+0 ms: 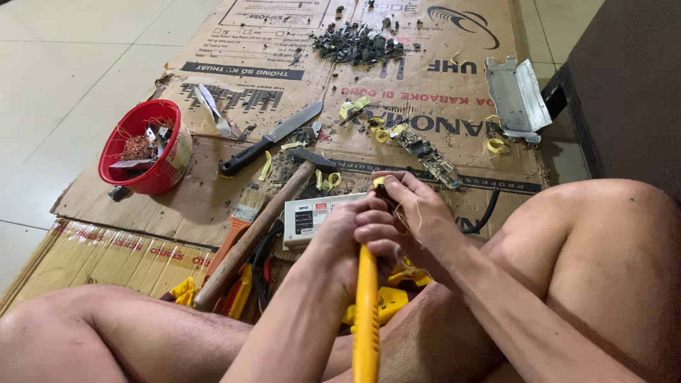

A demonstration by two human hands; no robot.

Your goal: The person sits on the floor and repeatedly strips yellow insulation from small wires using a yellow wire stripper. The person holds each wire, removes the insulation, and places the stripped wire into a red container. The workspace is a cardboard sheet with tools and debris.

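Above the cardboard (213, 198) on the floor, the left hand (355, 234) is clamped around a yellow-handled tool (367, 312). The right hand (415, 209) pinches thin copper wire (403, 220) at the tool's tip, with a hammer (262, 227) just beside.

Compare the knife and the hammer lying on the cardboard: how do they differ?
The knife has a black handle and a flat grey blade; the hammer has a long wooden handle and a dark metal head. The knife lies farther from the person, the hammer nearer the knees. Both lie slantwise, untouched by either hand.
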